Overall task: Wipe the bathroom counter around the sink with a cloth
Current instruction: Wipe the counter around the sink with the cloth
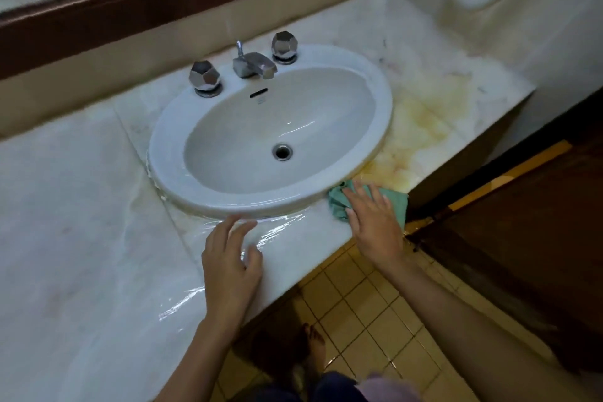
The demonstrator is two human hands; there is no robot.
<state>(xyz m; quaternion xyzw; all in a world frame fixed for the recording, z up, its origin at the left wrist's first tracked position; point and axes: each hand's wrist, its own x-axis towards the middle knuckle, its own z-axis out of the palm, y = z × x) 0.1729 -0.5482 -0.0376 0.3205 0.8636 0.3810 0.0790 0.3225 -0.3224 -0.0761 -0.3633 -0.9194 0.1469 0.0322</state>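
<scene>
A white oval sink (375, 88) is set into a pale marble counter (81, 206). A crumpled green cloth (396, 201) lies on the counter at the sink's front right rim, near the counter's front edge. My right hand (375, 222) presses flat on the cloth with straight fingers, covering most of it. My left hand (230, 258) rests with relaxed fingers on the wet counter just in front of the sink and holds nothing. Yellow-brown stains (421, 127) mark the counter to the right of the sink.
A chrome tap (253, 64) with two faceted knobs (205, 77) (285, 46) stands behind the bowl. A wood-framed mirror (130, 0) runs along the back wall. A dark wooden door (522, 222) stands at the right. Yellow tiled floor (359, 303) lies below the counter edge.
</scene>
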